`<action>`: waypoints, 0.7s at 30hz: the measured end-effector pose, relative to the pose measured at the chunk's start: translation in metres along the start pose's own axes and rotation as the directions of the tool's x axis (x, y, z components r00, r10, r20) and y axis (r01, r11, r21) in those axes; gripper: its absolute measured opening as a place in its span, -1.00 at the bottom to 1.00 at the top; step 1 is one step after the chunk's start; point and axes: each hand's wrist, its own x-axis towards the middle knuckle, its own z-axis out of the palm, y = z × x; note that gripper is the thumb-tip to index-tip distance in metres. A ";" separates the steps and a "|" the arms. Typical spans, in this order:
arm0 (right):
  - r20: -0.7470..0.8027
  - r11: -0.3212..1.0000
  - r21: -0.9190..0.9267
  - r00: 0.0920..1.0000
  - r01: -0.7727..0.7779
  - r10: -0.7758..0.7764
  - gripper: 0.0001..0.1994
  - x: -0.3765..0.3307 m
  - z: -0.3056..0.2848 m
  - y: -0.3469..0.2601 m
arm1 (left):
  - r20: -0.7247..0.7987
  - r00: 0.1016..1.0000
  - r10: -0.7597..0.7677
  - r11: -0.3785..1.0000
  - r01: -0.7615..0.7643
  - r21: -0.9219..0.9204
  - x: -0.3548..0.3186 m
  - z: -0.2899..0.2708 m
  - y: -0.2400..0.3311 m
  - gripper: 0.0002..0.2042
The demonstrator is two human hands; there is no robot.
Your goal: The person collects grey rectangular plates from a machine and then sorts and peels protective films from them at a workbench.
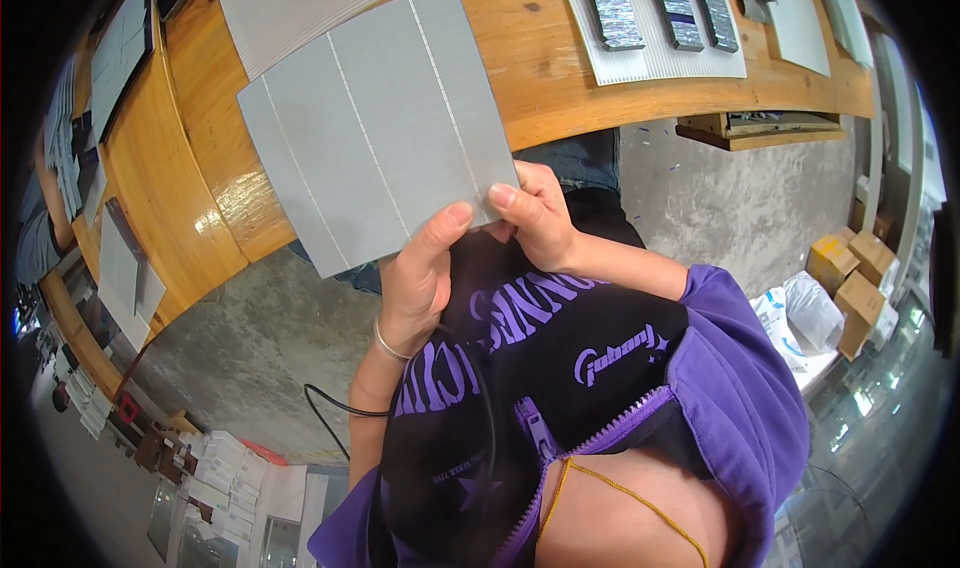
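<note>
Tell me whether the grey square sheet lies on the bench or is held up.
Held up. Both hands, left hand and right hand, pinch the grey sheet at its lower edge, above the wooden bench.

Two bare forearms raised from the lower edge, wrists bent toward each other; left hand (420,273), thumb extended upward and pressed flat, metal bangle at wrist; right hand (535,213), fingers curled, thumb forward, pinching; hands touching, both closed in grip.
</note>
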 end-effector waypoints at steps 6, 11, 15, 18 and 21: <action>-0.002 1.000 0.011 1.000 -0.009 0.009 -0.64 0.000 0.001 0.000 | 0.000 1.000 -0.006 1.000 0.006 -0.014 0.000 -0.002 -0.001 -0.68; 0.035 0.986 0.159 0.998 -0.052 0.047 -0.64 -0.001 0.000 -0.003 | 0.022 0.999 0.040 0.999 -0.040 0.002 -0.003 0.009 0.007 -0.70; 0.033 0.974 0.225 0.999 -0.032 0.025 -0.69 -0.004 0.004 -0.011 | 0.159 0.987 0.035 0.998 -0.026 -0.062 -0.008 0.020 0.014 -0.72; -0.027 0.989 0.136 0.997 -0.063 0.067 -0.69 -0.004 0.004 -0.013 | 0.107 0.994 0.029 1.000 -0.028 -0.010 -0.010 0.025 0.017 -0.71; -0.034 0.999 0.038 0.999 -0.026 0.028 -0.70 -0.004 0.002 -0.010 | 0.072 0.997 0.033 0.999 -0.032 -0.013 -0.011 0.034 0.018 -0.71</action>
